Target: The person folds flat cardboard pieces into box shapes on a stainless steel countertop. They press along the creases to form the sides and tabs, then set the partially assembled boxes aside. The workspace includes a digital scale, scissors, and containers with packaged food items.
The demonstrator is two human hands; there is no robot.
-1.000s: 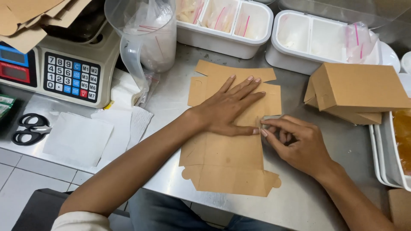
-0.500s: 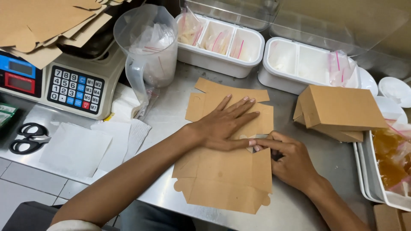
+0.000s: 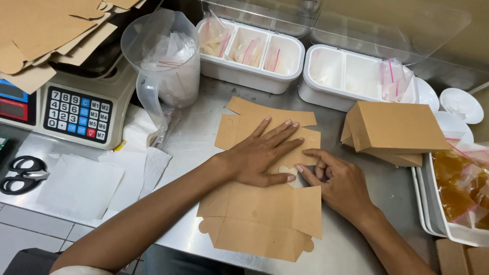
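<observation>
The flat brown cardboard box blank (image 3: pixel 265 214) lies unfolded on the steel counter (image 3: pixel 204 147), right of the scale (image 3: pixel 76 109); my left hand (image 3: pixel 260 155) presses it, fingers spread flat; my right hand (image 3: pixel 338 183) pinches a small tab beside it, fingers curled together; the tab itself is mostly hidden.

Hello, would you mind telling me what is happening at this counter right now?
A person is working a flat brown cardboard box blank on a steel counter. The left hand lies spread flat on the blank, pinning it down, while the right hand pinches at a small tab near the blank's middle edge. A folded brown box sits just to the right. A scale, a plastic jug and scissors stand to the left.
</observation>
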